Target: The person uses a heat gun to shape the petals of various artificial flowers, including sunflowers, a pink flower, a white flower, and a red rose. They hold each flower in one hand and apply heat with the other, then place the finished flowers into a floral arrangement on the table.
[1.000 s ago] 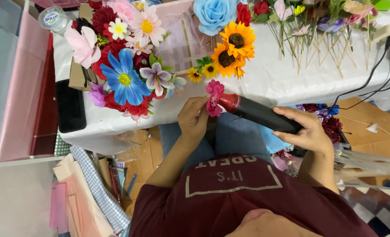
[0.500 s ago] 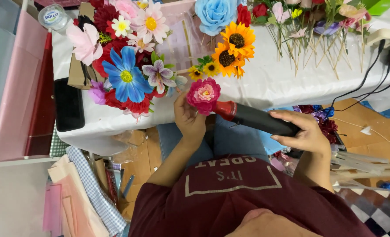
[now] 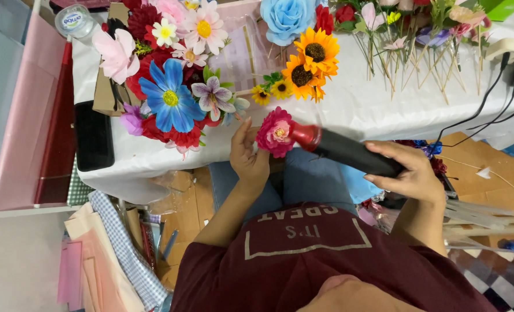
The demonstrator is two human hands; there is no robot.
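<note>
A white-covered table (image 3: 349,110) is spread with loose artificial flowers; a lidded clear tub (image 3: 75,20) is seen at its corner. A black, red-tipped tool (image 3: 343,150) is gripped by the right hand (image 3: 404,170), lying crosswise, tip pointing left. A pink flower (image 3: 275,132), touching that tip, is pinched in the left hand (image 3: 248,159).

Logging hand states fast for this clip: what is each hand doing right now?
Left hand: holding the pink flower by its fingertips.
Right hand: closed around the black tool with a red tip.
</note>
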